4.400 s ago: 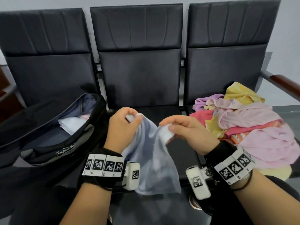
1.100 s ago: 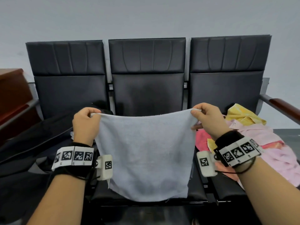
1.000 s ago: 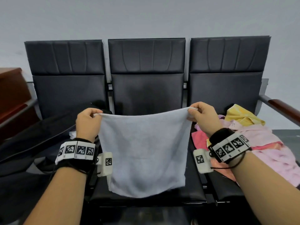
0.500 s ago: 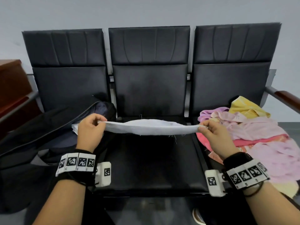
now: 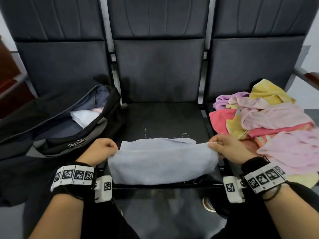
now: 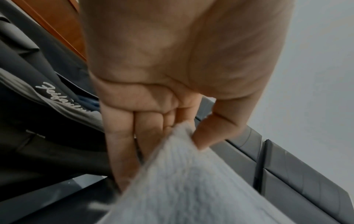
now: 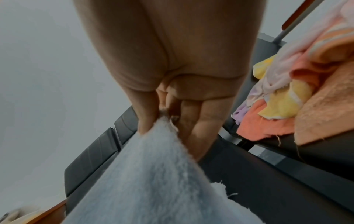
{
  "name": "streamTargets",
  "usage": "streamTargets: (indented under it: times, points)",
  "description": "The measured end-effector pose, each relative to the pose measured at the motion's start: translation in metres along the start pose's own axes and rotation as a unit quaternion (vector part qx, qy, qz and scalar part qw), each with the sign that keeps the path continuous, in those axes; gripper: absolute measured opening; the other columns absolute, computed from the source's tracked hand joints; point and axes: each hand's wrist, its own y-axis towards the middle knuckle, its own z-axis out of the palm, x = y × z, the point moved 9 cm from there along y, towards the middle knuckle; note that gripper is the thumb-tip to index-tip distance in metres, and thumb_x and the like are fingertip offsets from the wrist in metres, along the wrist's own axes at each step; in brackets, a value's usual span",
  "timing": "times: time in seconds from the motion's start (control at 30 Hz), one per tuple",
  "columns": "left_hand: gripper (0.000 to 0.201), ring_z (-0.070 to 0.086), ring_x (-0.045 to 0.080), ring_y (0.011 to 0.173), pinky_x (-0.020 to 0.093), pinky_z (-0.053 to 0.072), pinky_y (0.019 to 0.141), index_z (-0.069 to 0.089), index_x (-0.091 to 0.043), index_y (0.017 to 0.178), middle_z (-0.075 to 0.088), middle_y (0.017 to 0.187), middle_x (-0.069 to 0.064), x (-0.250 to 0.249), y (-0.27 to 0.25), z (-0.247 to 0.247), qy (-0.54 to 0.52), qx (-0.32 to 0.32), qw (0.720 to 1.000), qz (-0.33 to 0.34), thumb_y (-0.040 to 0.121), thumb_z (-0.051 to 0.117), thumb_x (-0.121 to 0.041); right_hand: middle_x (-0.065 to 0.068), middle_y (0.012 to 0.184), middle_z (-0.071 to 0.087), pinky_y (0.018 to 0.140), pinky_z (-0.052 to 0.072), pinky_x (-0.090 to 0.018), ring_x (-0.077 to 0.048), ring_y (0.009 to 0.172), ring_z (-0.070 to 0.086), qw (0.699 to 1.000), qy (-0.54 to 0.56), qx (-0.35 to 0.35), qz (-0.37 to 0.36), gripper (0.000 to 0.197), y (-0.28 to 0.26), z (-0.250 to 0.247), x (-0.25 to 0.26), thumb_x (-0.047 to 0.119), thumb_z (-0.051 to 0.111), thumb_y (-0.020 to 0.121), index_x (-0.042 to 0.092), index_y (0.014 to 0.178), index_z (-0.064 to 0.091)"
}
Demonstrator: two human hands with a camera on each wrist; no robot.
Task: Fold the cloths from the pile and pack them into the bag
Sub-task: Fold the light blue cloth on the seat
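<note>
I am watching my left hand (image 5: pixel 100 150) pinching one corner of the pale blue cloth (image 5: pixel 160 163) between thumb and curled fingers, and my right hand (image 5: pixel 229 149) is pinching the opposite corner the same way. The cloth is lying doubled over on the front of the middle seat (image 5: pixel 164 118), at 6 o'clock in the head view. The open black bag (image 5: pixel 57 135) is sitting at 9 o'clock with white cloth inside; the pile of cloths (image 5: pixel 269 121) is lying at 3 o'clock.
</note>
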Motion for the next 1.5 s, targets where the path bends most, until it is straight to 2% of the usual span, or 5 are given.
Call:
streamTargets:
  times: [0.5, 0.73, 1.1, 1.33, 1.5]
  points:
    - [0.022, 0.058, 0.015, 0.068, 0.028, 0.042, 0.064, 0.065, -0.027, 0.078, 0.063, 0.072, -0.005, 0.017, 0.063, 0.002, 0.047, -0.148, 0.988, -0.005, 0.084, 0.056, -0.007, 0.000, 0.080, 0.068, 0.068, 0.047, -0.032, -0.020, 0.077, 0.063, 0.983, -0.107, -0.149, 0.000, 0.008, 0.090, 0.007, -0.007, 0.015, 0.065, 0.088, 0.016, 0.080, 0.066]
    - [0.036, 0.060, 0.033, 0.105, 0.035, 0.046, 0.091, 0.062, -0.010, 0.123, 0.063, 0.110, 0.014, 0.055, 0.065, 0.033, 0.060, -0.132, 0.986, -0.086, 0.087, 0.065, -0.006, -0.009, 0.109, 0.066, 0.088, 0.041, -0.029, -0.028, 0.108, 0.060, 0.969, -0.178, -0.117, 0.126, 0.045, 0.094, 0.022, -0.065, 0.032, 0.063, 0.093, 0.010, 0.131, 0.054]
    - [0.020, 0.064, 0.034, 0.102, 0.041, 0.052, 0.095, 0.075, -0.015, 0.095, 0.065, 0.115, 0.015, 0.069, 0.036, 0.056, 0.143, -0.063, 0.982, -0.104, 0.092, 0.056, -0.011, -0.002, 0.059, 0.050, 0.053, 0.034, -0.029, -0.019, 0.059, 0.049, 0.973, -0.098, -0.051, 0.202, 0.034, 0.060, 0.055, -0.098, 0.014, 0.075, 0.080, 0.011, 0.057, 0.050]
    - [0.029, 0.061, 0.020, 0.095, 0.022, 0.041, 0.087, 0.077, -0.015, 0.109, 0.058, 0.087, -0.010, 0.053, 0.027, 0.089, 0.084, -0.019, 0.994, -0.068, 0.087, 0.060, -0.006, -0.020, 0.091, 0.070, 0.073, 0.054, -0.038, -0.031, 0.080, 0.066, 0.957, 0.059, -0.132, 0.251, 0.021, 0.042, 0.004, -0.109, 0.007, 0.071, 0.081, -0.008, 0.095, 0.067]
    - [0.026, 0.059, 0.020, 0.096, 0.025, 0.042, 0.085, 0.075, -0.022, 0.107, 0.057, 0.108, 0.005, 0.044, 0.027, 0.096, 0.103, -0.015, 0.992, -0.065, 0.089, 0.059, -0.012, -0.031, 0.114, 0.066, 0.098, 0.049, -0.059, -0.045, 0.108, 0.064, 0.927, 0.182, -0.082, 0.317, 0.032, 0.025, 0.010, -0.114, -0.002, 0.067, 0.085, -0.009, 0.115, 0.062]
